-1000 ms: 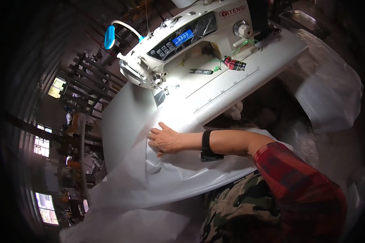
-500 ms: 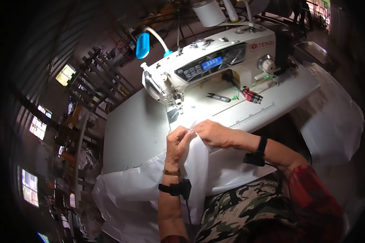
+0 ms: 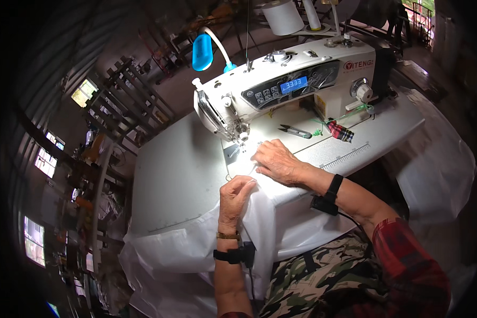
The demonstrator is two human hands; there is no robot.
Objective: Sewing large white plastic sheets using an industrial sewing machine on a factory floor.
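Observation:
White fabric (image 3: 261, 212) drapes over the front edge of the sewing table and down across my lap. My left hand (image 3: 235, 199) pinches an edge of it between thumb and fingers, near the table's front. Farther up, my right hand (image 3: 279, 161) has its fingers curled on the brightly lit end of the cloth, just in front of the needle area; its fingertips partly hide the fabric there. The white sewing machine (image 3: 297, 79) stands beyond both hands, its presser foot (image 3: 244, 148) close to the right fingertips.
Thread snips (image 3: 296, 131) and a red plaid cloth scrap (image 3: 340, 131) lie under the machine arm. A ruler scale (image 3: 344, 156) runs along the tabletop. A blue lamp (image 3: 202, 53) and a thread cone (image 3: 282, 18) rise behind. More pale material (image 3: 434, 164) hangs at the right.
My hands have come apart: the right has gone forward toward the presser foot with the cloth's end, while the left has dropped slightly nearer to me. The whole view has shifted a little.

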